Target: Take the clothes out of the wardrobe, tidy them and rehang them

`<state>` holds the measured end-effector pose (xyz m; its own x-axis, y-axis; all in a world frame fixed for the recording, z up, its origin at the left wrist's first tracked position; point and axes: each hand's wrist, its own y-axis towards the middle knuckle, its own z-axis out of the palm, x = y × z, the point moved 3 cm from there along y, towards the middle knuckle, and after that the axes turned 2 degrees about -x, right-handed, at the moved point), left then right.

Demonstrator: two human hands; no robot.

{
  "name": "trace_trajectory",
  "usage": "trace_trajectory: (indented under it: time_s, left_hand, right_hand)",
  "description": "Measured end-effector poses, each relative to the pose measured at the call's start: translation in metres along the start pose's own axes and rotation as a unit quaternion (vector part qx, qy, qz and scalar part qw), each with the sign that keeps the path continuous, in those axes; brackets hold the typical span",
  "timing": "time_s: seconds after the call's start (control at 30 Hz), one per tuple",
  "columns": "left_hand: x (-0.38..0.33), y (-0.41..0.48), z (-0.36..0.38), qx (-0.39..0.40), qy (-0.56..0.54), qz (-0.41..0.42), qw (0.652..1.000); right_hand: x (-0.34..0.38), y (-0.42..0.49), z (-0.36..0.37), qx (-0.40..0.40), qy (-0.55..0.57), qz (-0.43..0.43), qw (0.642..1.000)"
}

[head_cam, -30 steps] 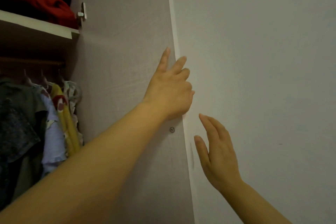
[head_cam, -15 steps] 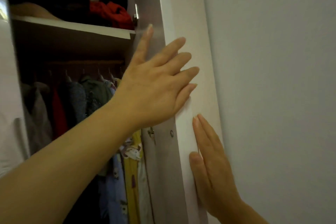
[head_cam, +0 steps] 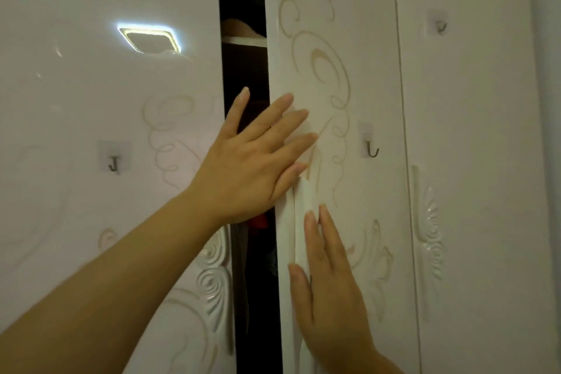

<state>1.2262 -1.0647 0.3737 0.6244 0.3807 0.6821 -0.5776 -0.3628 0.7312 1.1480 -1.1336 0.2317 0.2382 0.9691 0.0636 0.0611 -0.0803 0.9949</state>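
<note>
A white wardrobe fills the view, its right door (head_cam: 358,76) swung almost shut against the left door (head_cam: 106,100). Only a narrow dark gap (head_cam: 246,76) stays between them. In that gap I see a shelf edge (head_cam: 244,41) with folded things above it and a bit of red cloth (head_cam: 259,222) lower down. My left hand (head_cam: 252,161) lies flat with fingers spread across the gap, fingertips on the right door's edge. My right hand (head_cam: 328,288) presses flat on the same door lower down. Neither hand holds anything.
Small stick-on hooks sit on the left door (head_cam: 113,159), the right door (head_cam: 371,146) and a further panel (head_cam: 440,24) at the right. Raised scroll ornaments decorate the doors. A ceiling light's reflection (head_cam: 148,39) shines on the left door.
The right door has swung from wide open to nearly shut under both flat hands. The hanging clothes and upper shelf, plainly seen before, are now hidden except through the gap.
</note>
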Motion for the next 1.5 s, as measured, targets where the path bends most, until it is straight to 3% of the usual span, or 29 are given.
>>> trace_trajectory:
  time_s: [0.2,0.63,0.87,1.03,1.33,1.5]
  left_hand:
    - [0.037,-0.036,0.047,0.022,0.017,-0.006,1.000]
    - [0.077,-0.086,0.153,0.102,-0.056,-0.084,0.990]
    - [0.079,-0.094,0.183,0.081,-0.074,-0.112,0.988]
    - [0.079,-0.097,0.189,0.085,-0.089,-0.129,0.984]
    - [0.067,-0.102,0.182,0.065,-0.116,-0.186,0.973]
    - [0.038,-0.130,0.173,0.096,-0.154,-0.275,0.944]
  right_hand:
    - [0.013,0.005,0.067,-0.013,-0.054,0.004,0.998]
    - [-0.008,0.016,0.186,0.003,-0.104,0.034,0.994]
    - [-0.036,0.012,0.214,-0.055,-0.108,-0.047,0.992]
    - [-0.045,0.007,0.226,-0.072,-0.101,-0.051,0.991]
    - [-0.042,0.008,0.221,-0.036,-0.112,-0.029,0.993]
    - [-0.034,0.012,0.205,0.081,-0.139,0.002,0.987]
